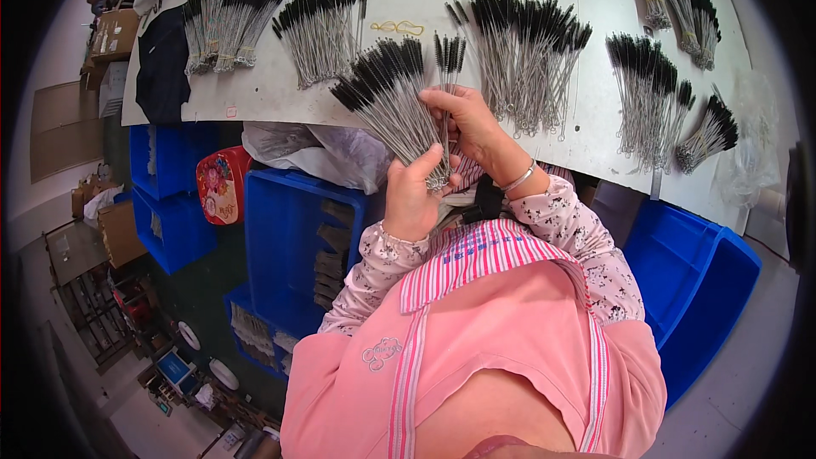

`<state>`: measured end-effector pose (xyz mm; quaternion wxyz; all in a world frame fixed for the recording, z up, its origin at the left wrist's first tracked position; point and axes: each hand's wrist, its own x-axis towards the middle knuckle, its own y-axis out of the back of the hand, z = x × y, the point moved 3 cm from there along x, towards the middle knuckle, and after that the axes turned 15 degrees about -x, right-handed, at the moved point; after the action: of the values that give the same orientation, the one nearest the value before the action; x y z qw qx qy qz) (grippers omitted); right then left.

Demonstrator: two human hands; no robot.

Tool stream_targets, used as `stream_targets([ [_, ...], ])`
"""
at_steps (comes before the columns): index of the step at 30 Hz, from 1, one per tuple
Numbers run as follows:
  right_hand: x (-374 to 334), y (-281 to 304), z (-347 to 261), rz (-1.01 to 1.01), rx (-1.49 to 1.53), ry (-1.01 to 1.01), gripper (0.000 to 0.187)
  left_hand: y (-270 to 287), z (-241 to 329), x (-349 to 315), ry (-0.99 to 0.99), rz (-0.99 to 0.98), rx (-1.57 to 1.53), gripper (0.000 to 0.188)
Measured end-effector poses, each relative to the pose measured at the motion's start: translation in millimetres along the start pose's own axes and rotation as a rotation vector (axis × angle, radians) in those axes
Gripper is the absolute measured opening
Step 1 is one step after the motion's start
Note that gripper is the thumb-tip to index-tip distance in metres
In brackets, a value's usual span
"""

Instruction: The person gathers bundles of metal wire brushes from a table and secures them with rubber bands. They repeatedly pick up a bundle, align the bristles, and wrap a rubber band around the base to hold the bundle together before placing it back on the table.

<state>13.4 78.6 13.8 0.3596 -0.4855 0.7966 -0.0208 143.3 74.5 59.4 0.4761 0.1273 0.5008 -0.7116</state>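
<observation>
My left hand [414, 197] is closed round the wire ends of a fanned bundle of tube brushes [382, 89], with black bristles and twisted metal stems. The bristle heads point up and away from me, over the table's near edge. Beside the fan, my right hand [476, 123] pinches the stems of a few brushes [449, 53] that stand slightly apart from the rest. Its thumb and fingertips touch the right side of the fan. Beyond my hands lie two yellow rubber bands [397, 27]. A large loose pile of brushes [527, 59] lies just right of my right hand.
More brush piles lie on the white table [255, 102], at left [229, 21] and right [650, 93]. Dark cloth [163, 68] covers its left end; clear plastic [752, 136] lies at right. Blue crates [289, 229] and a red container [223, 185] stand below; another blue crate [688, 280] is at right.
</observation>
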Motion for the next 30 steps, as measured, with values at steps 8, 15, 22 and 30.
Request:
stream_targets([
  [8, 1.7, 1.9, 1.0, -0.021, 0.061, -0.004, 0.020, -0.3, 2.1, 1.0, -0.006, -0.045, -0.050, 0.022],
  [15, 2.8, -2.7, 3.5, -0.074, 0.150, 0.025, 0.028, 2.0, 0.0, 1.1, -0.045, -0.035, -0.056, 0.023],
  [22, 0.6, -1.8, -0.7, -0.097, 0.139, 0.037, 0.021, 6.3, -3.4, 2.3, -0.057, -0.050, 0.004, 0.024],
  [30, 4.5, 4.9, 5.5, -0.109, 0.174, 0.070, 0.023, 1.6, -2.6, -1.8, -0.087, -0.067, 0.013, 0.025],
])
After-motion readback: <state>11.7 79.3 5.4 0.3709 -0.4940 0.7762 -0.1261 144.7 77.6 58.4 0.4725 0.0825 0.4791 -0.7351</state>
